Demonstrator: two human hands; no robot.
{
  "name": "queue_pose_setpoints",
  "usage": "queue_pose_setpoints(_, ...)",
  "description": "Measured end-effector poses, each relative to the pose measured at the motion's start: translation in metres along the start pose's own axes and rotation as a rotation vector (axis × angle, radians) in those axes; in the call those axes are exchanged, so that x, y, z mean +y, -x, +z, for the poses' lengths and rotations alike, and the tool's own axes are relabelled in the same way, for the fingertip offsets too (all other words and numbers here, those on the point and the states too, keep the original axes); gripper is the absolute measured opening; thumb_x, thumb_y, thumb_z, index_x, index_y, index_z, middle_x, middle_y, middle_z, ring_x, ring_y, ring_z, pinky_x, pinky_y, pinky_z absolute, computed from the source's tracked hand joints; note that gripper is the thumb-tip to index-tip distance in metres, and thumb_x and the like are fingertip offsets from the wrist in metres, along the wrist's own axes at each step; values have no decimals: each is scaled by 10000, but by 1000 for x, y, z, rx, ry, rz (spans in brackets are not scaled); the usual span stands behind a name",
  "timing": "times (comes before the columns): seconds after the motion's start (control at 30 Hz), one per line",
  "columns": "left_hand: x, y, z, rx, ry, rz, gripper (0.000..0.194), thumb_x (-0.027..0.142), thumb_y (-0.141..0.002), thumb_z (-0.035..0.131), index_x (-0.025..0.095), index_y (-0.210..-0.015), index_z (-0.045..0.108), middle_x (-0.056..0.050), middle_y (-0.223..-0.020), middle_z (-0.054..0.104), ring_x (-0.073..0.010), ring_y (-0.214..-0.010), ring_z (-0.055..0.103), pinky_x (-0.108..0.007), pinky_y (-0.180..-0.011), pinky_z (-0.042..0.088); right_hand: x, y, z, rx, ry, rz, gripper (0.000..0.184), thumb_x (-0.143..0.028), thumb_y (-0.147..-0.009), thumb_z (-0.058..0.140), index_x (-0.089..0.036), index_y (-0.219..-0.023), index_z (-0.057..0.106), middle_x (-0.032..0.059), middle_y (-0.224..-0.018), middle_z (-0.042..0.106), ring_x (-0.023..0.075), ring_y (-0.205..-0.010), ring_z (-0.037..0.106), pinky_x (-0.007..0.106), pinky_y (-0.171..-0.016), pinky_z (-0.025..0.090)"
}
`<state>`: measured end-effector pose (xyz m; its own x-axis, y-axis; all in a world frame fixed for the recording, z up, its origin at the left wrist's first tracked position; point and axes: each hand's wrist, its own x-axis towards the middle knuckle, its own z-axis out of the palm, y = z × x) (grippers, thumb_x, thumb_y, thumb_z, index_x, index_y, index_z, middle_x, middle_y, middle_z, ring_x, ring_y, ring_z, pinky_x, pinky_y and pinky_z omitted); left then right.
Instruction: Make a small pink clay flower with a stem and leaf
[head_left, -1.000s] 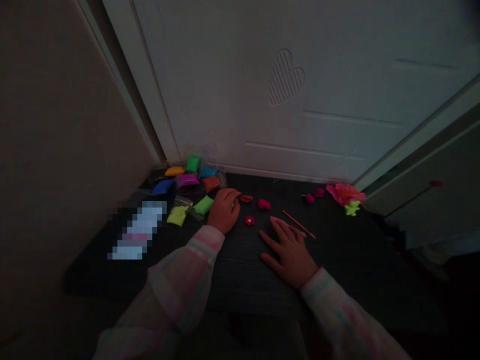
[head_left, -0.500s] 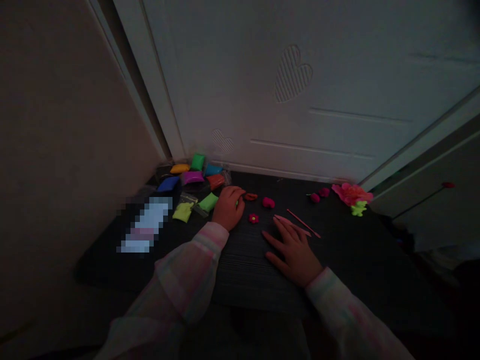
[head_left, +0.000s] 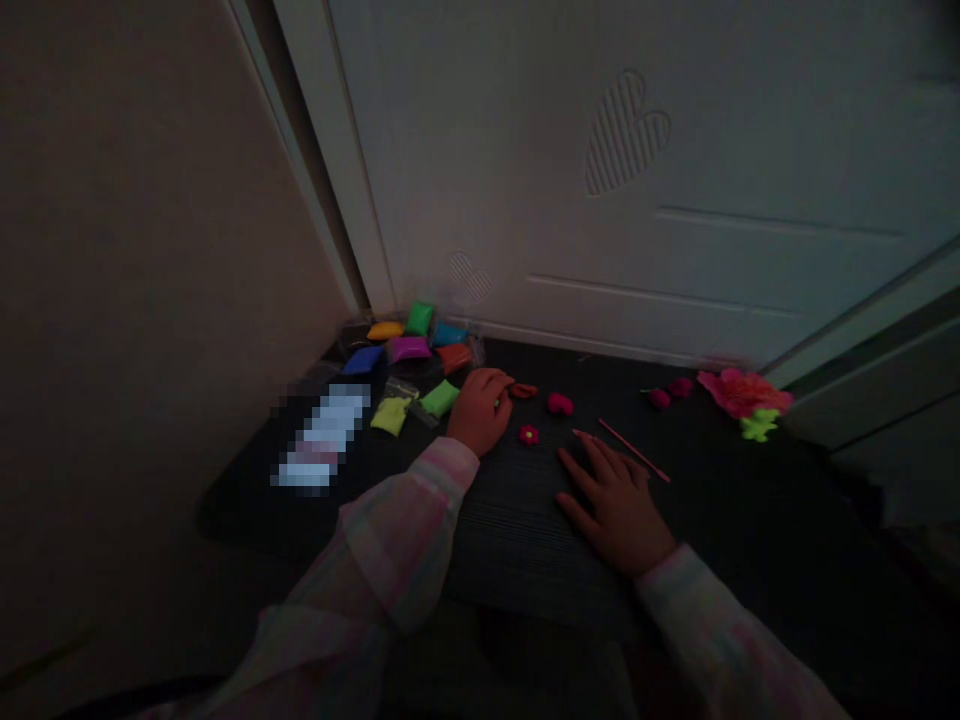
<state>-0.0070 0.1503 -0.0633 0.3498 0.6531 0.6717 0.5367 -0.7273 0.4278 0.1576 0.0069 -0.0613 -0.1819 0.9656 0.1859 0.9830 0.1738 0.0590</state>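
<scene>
My left hand (head_left: 480, 412) is curled on the dark table, with a bit of green clay (head_left: 496, 403) showing between its thumb and fingers. Just beyond its fingertips lies an orange-red clay piece (head_left: 524, 391). To its right are a small red clay flower (head_left: 529, 435) with a pale centre and a pink-red clay lump (head_left: 559, 404). My right hand (head_left: 619, 508) lies palm down with fingers spread, covering most of a flat pink tool whose tip (head_left: 577, 433) peeks out. A thin pink stick tool (head_left: 634, 450) lies beyond those fingers.
Several coloured clay packets, among them a light green one (head_left: 440, 399) and a yellow one (head_left: 391, 415), lie at the left. A blurred-out bright panel (head_left: 324, 440) is nearer. Dark pink pieces (head_left: 660, 399) and a pink flower (head_left: 742, 392) with a yellow-green piece (head_left: 760, 425) sit right. A white door (head_left: 487, 180) stands behind.
The view has turned left, so everything sits further right in the picture. My right hand has edged forward over the flat pink tool, hiding more of it. My left hand keeps its curled pose.
</scene>
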Motion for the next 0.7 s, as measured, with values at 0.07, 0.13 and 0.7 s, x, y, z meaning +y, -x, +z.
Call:
queue_pose_setpoints(0.07, 0, 0, 0, -2, 0, -2, 208, 91, -738, 439, 138, -892, 571, -73, -905, 565, -174, -913, 494, -339, -836, 434, 0, 0, 0, -10, -24, -90, 447, -457, -802, 382, -272, -1204, 445, 122, -1348, 321, 262, -1218, 293, 449, -929, 257)
queue_pose_setpoints(0.13, 0, 0, -1, -4, 0, -2, 208, 91, -738, 440, 138, -890, 573, -73, -904, 566, -173, -913, 493, -337, -838, 434, 0, 0, 0, -3, -20, -64, 453, -454, -806, 374, -252, -1203, 449, 127, -1341, 333, 265, -1217, 293, 448, -929, 259)
queue_pose_setpoints(0.7, 1, -1, -1, -17, -3, 0, 199, 99, -742, 442, 131, -884, 579, -75, -901, 567, -175, -905, 494, -337, -835, 428, -1, -1, -3, -28, -40, 2, 424, -449, -819, 350, -282, -1195, 452, 116, -1346, 329, 255, -1230, 275, 450, -934, 243)
